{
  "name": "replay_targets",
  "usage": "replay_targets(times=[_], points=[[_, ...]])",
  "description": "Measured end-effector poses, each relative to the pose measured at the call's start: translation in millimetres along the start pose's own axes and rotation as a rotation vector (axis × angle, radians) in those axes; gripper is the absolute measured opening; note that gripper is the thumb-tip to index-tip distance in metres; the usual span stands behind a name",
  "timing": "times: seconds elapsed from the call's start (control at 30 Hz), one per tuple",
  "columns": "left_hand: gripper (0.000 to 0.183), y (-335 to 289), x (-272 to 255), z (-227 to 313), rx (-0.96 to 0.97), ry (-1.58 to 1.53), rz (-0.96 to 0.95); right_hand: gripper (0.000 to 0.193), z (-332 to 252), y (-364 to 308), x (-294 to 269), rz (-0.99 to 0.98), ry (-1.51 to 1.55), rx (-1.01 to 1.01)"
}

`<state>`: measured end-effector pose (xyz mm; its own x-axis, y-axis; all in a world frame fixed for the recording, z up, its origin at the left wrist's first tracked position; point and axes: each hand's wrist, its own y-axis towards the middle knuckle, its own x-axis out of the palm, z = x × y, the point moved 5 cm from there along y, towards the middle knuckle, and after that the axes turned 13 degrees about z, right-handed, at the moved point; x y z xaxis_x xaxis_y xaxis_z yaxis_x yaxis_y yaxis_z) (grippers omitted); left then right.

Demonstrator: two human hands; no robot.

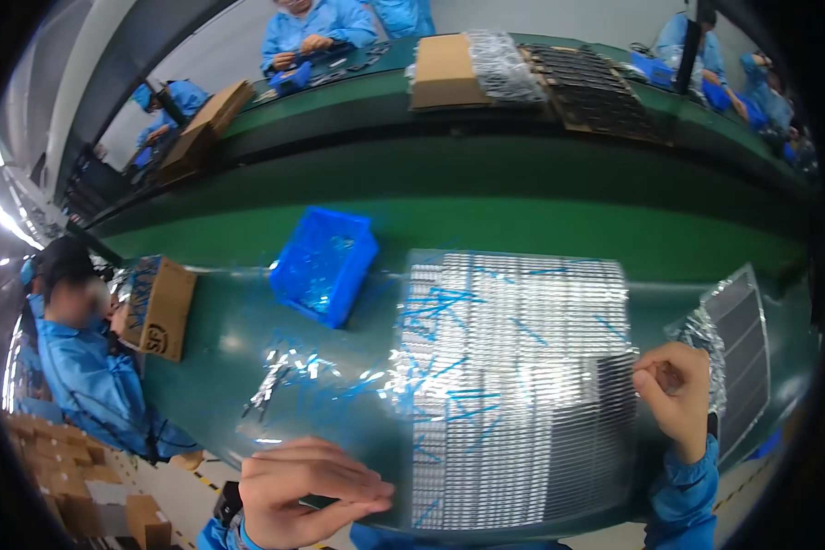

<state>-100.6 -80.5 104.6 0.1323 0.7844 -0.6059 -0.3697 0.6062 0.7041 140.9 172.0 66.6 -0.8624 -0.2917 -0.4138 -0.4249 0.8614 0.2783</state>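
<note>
A large tray [513,367] of many small silver parts in rows lies on the green bench in front of me, with thin blue strips scattered over it. My left hand [307,490] rests flat at the tray's near left corner, fingers together and stretched out, holding nothing that I can see. My right hand [676,394] is at the tray's right edge with fingertips pinched together on something too small to make out. A few loose silver parts and blue strips [289,371] lie left of the tray.
A blue plastic bin [324,264] stands behind the tray's left side. A second dark tray in foil [738,344] lies at the right. A cardboard box [160,307] sits at the left beside a seated person in blue. More workers, boxes and trays line the far bench.
</note>
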Motion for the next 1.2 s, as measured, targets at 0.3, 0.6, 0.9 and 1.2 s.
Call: replay_targets(times=[0.3,0.6,0.9,1.2], points=[[0.013,26,99,26,-0.028,-0.380,-0.155,0.013,-7,-6,57,-0.184,0.103,-0.297],[0.014,-8,116,34,0.203,-0.354,-0.140,0.023,3,-15,72,-0.421,0.110,-0.280],[0.027,-1,124,30,-0.145,-0.542,-0.164,0.016,-3,-25,79,-0.394,0.233,-0.262],[0.022,-1,115,37,0.056,-0.395,-0.140,0.010,0,-23,72,-0.312,0.152,-0.251]])
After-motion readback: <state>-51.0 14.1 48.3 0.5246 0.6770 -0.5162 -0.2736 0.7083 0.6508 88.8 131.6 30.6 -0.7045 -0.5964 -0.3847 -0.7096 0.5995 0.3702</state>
